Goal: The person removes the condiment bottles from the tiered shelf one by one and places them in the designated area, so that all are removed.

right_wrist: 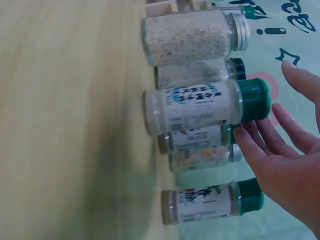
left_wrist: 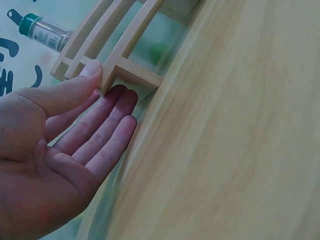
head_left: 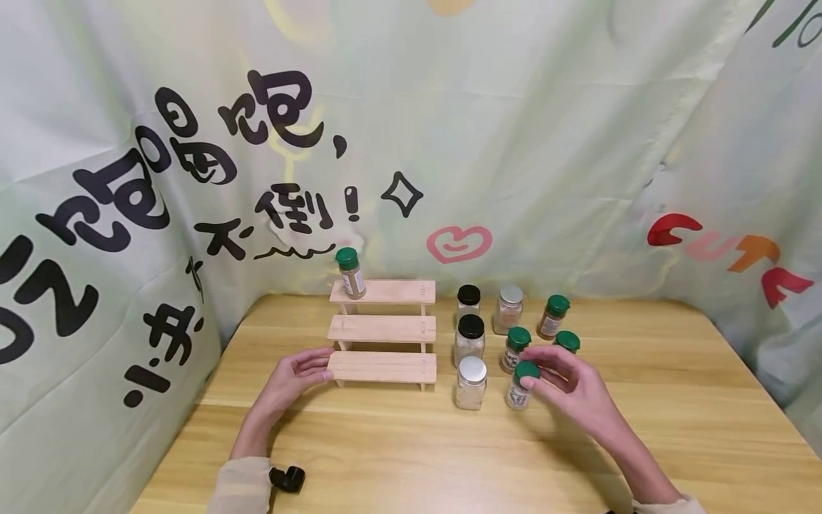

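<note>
A three-tier wooden display rack (head_left: 382,366) stands left of centre in the head view. My left hand (head_left: 303,373) is at the left end of its lowest tier. In the left wrist view the thumb (left_wrist: 82,80) lies against the tier's corner, the other fingers behind and below it. My right hand (head_left: 571,385) is around the green cap of the front spice jar (head_left: 519,389), which stands upright on the table. In the right wrist view its fingers (right_wrist: 250,142) are right by the green cap (right_wrist: 255,99), with the thumb spread away from it.
A green-capped spice jar (head_left: 352,275) stands on the top tier. Right of the rack are black-lidded jars (head_left: 471,339), silver-lidded jars (head_left: 471,385) and more green-capped ones (head_left: 554,316). A printed cloth (head_left: 546,157) hangs behind the wooden table (head_left: 398,457).
</note>
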The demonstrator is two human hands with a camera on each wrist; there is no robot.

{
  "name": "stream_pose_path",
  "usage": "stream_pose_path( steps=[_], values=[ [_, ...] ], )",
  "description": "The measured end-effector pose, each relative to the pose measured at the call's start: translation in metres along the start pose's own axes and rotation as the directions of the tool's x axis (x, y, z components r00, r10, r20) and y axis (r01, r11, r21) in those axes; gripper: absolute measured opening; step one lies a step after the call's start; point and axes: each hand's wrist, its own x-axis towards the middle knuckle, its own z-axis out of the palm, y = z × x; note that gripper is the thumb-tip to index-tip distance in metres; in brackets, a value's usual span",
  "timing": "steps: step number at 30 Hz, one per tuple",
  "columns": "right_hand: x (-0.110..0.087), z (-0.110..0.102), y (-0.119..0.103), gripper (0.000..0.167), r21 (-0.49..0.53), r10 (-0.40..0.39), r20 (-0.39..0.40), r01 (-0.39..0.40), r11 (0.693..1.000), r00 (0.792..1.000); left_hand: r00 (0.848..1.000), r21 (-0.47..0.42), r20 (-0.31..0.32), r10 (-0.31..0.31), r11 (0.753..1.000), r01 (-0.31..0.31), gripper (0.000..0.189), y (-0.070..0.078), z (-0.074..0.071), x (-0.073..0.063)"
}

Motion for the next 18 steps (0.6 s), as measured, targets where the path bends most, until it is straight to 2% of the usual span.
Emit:
stream_pose_path(
  steps=[9,18],
  values=[
    [0.013,0.003,-0.026,0.038,0.018,-0.092,-0.05,0.093,0.995,0.994,1.0,-0.014,0.003,-0.001,1.0,0.001,0.058,0.002,0.001,0.0],
    [0.033,0.019,-0.049,0.037,0.085,-0.158,0.007,0.157,0.984,0.987,1.0,-0.021,-0.008,-0.006,1.0,0.006,0.057,0.002,0.002,-0.002]
  ],
)
